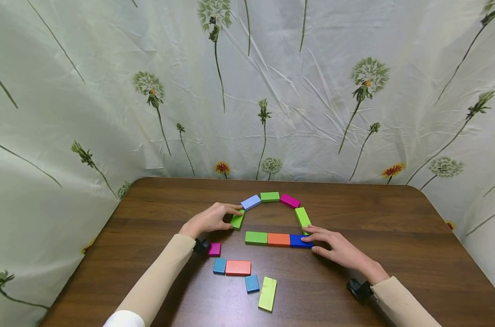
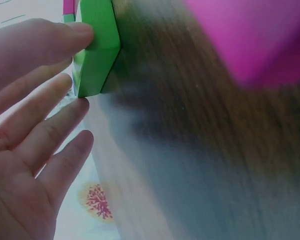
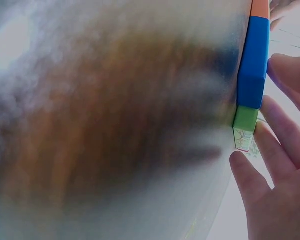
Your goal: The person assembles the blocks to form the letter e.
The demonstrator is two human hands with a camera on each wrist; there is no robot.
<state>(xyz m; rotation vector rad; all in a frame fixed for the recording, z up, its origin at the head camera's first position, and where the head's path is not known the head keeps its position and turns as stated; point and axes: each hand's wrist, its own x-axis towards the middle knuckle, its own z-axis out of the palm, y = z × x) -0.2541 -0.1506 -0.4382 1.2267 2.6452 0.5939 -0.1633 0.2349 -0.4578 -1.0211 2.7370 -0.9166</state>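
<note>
My left hand [image 1: 211,219] pinches a green block [image 1: 238,220] by its ends, at the left side of a ring of flat blocks. The thumb lies against this green block [image 2: 101,47] in the left wrist view, the other fingers spread behind it. My right hand [image 1: 337,247] rests with fairly straight fingers on the blue block [image 1: 298,241] at the right end of a straight row. Its fingertips also reach the lower end of a light green block [image 1: 302,218]. An orange block [image 1: 278,240] and another green block [image 1: 256,238] continue the row leftward.
A light blue block [image 1: 251,202], a green block [image 1: 269,197] and a magenta block [image 1: 290,200] arc across the far side. Nearer me lie a small magenta block [image 1: 214,249], a red block [image 1: 238,268], two small blue blocks [image 1: 252,284] and a yellow-green block [image 1: 267,294] on the wooden table [image 1: 353,209].
</note>
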